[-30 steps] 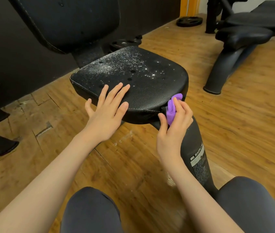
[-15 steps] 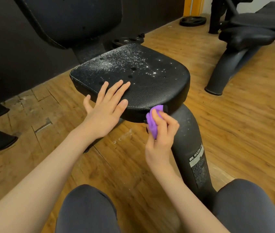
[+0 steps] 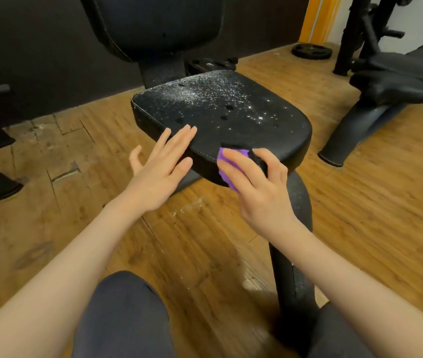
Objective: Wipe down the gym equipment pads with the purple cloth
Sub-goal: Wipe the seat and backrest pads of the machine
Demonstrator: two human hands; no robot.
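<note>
Steadying the black seat pad (image 3: 220, 117) from its near-left corner, the person's left hand (image 3: 161, 171) lies flat with fingers straight and together, the fingertips resting on the pad's top surface and the thumb spread out to the side, holding nothing. Just to the right of it, the purple cloth (image 3: 227, 164) sits bunched against the pad's front edge, pressed there by the right hand (image 3: 254, 182), whose fingers curl over the cloth and wrap the rim; how much of the cloth reaches under the pad is hidden by the hand and cannot be told. The two hands are apart, near each other along the same front edge. The step in hand looks to be the wiping of the front rim of the seat, while the top of the pad farther back and to the right carries a scatter of bright droplets or specks that appear not yet wiped. The backrest pad (image 3: 158, 24) rises behind the seat, and the support post (image 3: 293, 254) runs down below the right wrist toward the wooden floor (image 3: 360, 215). Judging from this, the next move calls for carrying the cloth along the rim and then up onto the speckled top, with firm, even pressure and the left hand bracing the seat. Farther right stands another bench (image 3: 396, 86), whose pads would likely come after.
</note>
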